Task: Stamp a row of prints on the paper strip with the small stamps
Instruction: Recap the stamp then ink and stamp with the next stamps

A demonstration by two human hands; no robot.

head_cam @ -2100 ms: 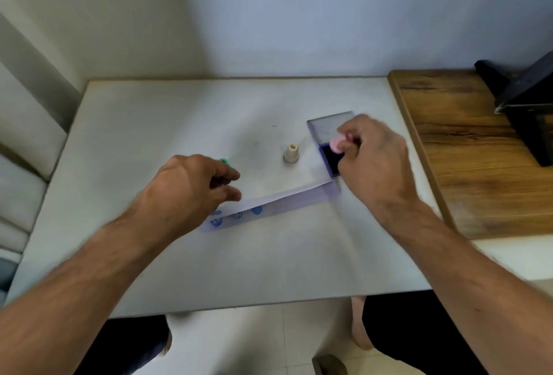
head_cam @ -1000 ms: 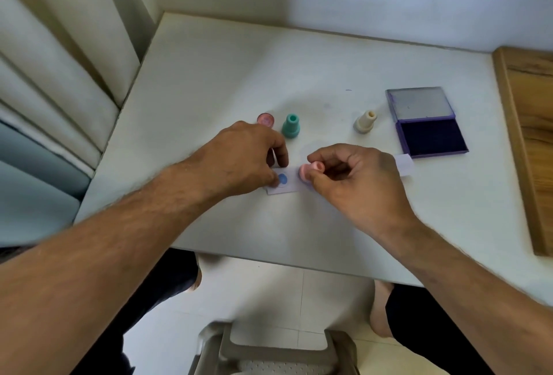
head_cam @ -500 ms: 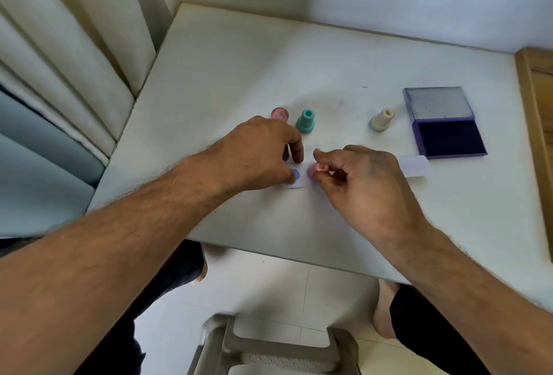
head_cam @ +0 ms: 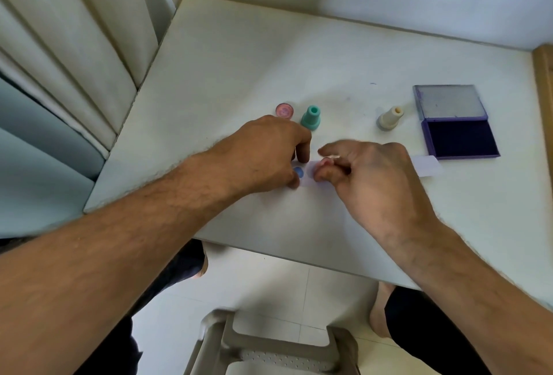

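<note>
Pink stamp (head_cam: 325,162) sits pinched in the right hand's (head_cam: 371,183) curled fingertips over the paper strip (head_cam: 425,165) — the left hand's (head_cam: 266,156) fingertips press its printed end flat.

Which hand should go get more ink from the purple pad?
Probably the right hand. It already pinches the pink stamp, and the open ink pad lies on its side of the table. The left hand is pressing down the paper strip.

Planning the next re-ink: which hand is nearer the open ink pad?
Right. The right hand sits on the paper strip just left of the ink pad; the left hand is farther left, beyond it.
</note>
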